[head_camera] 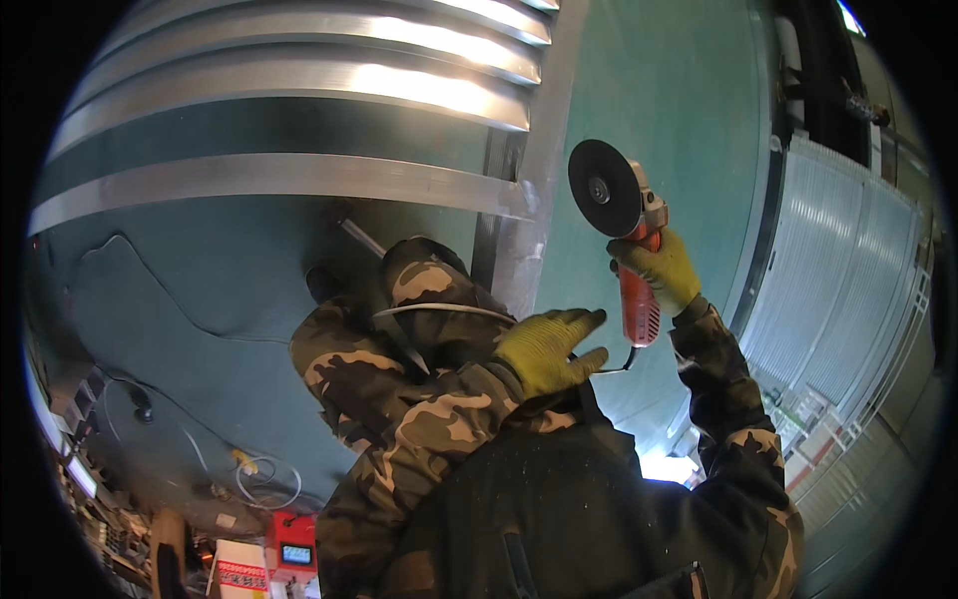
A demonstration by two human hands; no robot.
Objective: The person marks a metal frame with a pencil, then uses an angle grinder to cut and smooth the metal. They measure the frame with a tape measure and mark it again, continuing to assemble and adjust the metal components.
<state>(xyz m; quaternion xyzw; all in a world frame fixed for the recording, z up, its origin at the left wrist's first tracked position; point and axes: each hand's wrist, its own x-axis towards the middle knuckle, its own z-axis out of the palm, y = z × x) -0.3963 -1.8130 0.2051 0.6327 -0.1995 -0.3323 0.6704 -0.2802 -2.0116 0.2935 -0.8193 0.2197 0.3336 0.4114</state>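
My right hand (662, 273), in a yellow-green glove, grips the orange-red body of an angle grinder (640, 303). Its black disc (605, 189) points up and left, raised beside the wide bar of a metal slatted frame (524, 247). A dark cord leaves the grinder's lower end. My left hand (554, 348), gloved alike, is left of that lower end with its fingers apart; nothing shows in it. Camouflage cloth (426, 281) bulges beyond my left forearm; whether it is my own clothing or another person's, I cannot tell. Near it a metal rod (363, 237) lies partly hidden.
The frame rests on a green surface (658, 90), its slats (299, 176) running left. Cables and a coiled pale hose (269, 483) lie at the lower left, above a red device with a small display (296, 543). Ribbed translucent panels (831, 277) stand at the right.
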